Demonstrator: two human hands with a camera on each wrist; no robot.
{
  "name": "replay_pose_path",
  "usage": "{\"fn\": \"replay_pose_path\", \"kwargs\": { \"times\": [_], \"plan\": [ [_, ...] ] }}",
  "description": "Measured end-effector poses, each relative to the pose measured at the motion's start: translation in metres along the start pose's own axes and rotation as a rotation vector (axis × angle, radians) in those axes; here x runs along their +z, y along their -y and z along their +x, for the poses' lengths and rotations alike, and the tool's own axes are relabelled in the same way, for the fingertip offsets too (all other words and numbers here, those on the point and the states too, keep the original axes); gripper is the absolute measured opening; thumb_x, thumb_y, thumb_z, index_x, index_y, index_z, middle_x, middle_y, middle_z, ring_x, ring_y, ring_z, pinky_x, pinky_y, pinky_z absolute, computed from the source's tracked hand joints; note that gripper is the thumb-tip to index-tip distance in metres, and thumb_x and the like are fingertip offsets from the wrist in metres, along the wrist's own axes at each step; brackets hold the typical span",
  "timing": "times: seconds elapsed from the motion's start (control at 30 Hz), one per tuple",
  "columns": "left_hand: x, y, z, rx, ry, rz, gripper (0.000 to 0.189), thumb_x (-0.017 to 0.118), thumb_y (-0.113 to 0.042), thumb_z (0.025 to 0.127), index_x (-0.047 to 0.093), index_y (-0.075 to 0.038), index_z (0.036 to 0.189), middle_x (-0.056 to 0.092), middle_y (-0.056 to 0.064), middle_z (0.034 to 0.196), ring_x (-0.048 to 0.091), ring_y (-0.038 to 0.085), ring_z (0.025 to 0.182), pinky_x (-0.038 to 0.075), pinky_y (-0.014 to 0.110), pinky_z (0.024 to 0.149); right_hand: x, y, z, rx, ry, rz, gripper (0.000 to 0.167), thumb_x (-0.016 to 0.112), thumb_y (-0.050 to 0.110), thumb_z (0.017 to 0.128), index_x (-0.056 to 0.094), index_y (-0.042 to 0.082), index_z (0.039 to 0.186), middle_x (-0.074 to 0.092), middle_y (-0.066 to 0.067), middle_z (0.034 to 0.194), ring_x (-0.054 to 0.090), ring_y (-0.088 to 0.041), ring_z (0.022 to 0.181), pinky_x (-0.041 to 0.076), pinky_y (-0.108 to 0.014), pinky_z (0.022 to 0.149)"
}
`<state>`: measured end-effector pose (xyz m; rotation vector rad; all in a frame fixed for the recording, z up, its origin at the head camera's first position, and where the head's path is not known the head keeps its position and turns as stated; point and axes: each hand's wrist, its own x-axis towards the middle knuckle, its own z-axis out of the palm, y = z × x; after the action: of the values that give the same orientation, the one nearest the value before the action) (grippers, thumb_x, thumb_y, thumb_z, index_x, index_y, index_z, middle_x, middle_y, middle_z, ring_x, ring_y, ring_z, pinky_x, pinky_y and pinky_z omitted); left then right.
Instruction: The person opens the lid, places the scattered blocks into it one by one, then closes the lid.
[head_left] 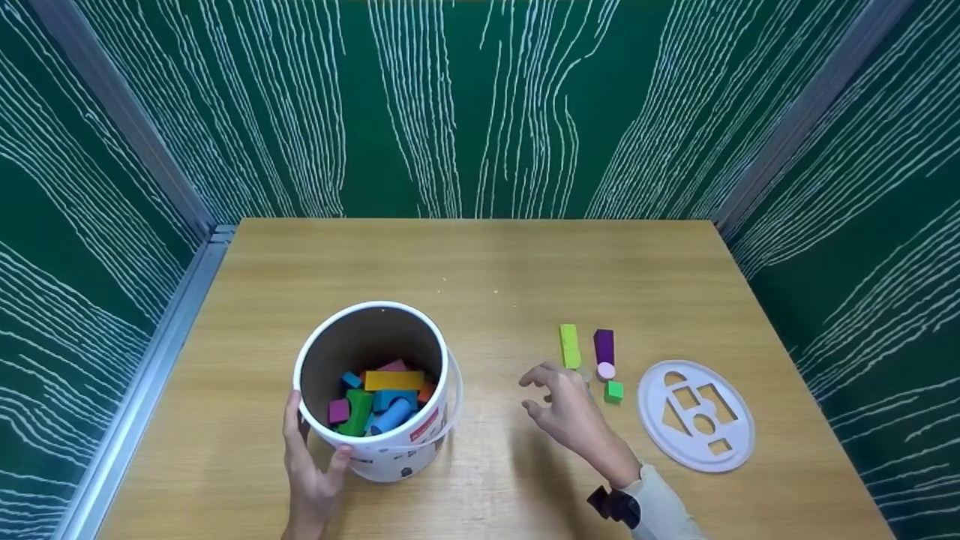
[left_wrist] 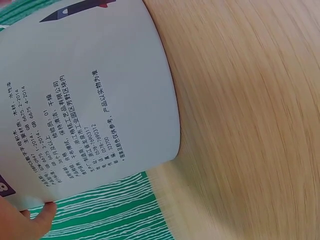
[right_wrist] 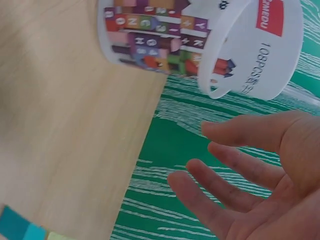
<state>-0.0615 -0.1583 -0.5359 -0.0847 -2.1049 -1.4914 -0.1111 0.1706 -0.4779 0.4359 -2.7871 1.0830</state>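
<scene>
A white bucket (head_left: 405, 466) with printed sides stands on the left half of the table, holding several coloured wooden blocks, among them a yellow bar (head_left: 394, 380) and a green block (head_left: 355, 412). My left hand (head_left: 313, 480) grips the bucket at its near left side, thumb up by the rim. In the left wrist view, fingers (left_wrist: 44, 220) press the bucket's lettered wall (left_wrist: 100, 100). Over the table to the right of the bucket, my right hand (head_left: 574, 412) hovers with nothing in it, its fingers loosely bent and spread. Just beyond it lie a lime bar (head_left: 570, 345) and a purple block (head_left: 604, 346).
A pink round piece (head_left: 605, 370) and a green cube (head_left: 614, 391) lie near the right hand. Farther right is a white round lid (head_left: 651, 409) with shaped cutouts. The bucket's handle (head_left: 459, 397) hangs at its right side. Green walls surround the table (head_left: 480, 255).
</scene>
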Motion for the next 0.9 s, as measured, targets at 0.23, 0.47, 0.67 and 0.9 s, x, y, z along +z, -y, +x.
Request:
{"fn": "replay_pose_path", "kwargs": {
  "times": [0.23,0.47,0.67,0.9],
  "plan": [
    [-0.001,0.000,0.000,0.025,-0.011,-0.015,0.087,0.064,-0.009,0.075,0.020,-0.006,0.150,0.024,0.014,0.153,0.026,0.016,0.136,0.025,0.025,0.108,-0.001,-0.016,-0.006,0.036,-0.018,-0.018,0.022,0.074,-0.005,0.069,0.069,0.005,0.088,0.065,-0.008,0.090,0.060,-0.025,0.085,0.056,-0.031,0.062],
    [-0.001,0.004,-0.001,0.028,-0.007,-0.013,0.086,0.066,-0.016,0.078,0.019,-0.006,0.150,0.023,0.013,0.154,0.025,0.015,0.138,0.025,0.022,0.108,-0.004,-0.029,-0.006,0.080,-0.072,-0.075,0.024,0.076,-0.006,0.066,0.070,0.004,0.087,0.066,-0.010,0.087,0.061,-0.026,0.081,0.053,-0.034,0.063],
    [0.000,0.002,0.000,0.021,-0.011,-0.003,0.086,0.065,-0.010,0.077,0.020,-0.006,0.149,0.025,0.015,0.152,0.026,0.011,0.137,0.024,0.022,0.108,-0.004,-0.043,-0.007,0.209,-0.060,-0.067,0.023,0.077,-0.004,0.068,0.071,0.002,0.090,0.066,-0.011,0.088,0.062,-0.028,0.083,0.054,-0.039,0.070],
    [0.000,0.003,0.000,0.027,-0.003,-0.023,0.087,0.065,-0.014,0.077,0.018,-0.006,0.150,0.023,0.013,0.154,0.025,0.016,0.138,0.025,0.023,0.109,-0.001,-0.059,-0.013,0.350,-0.015,-0.100,0.026,0.072,-0.006,0.071,0.070,0.001,0.096,0.064,-0.014,0.098,0.061,-0.030,0.091,0.053,-0.047,0.077]
  ]
}}
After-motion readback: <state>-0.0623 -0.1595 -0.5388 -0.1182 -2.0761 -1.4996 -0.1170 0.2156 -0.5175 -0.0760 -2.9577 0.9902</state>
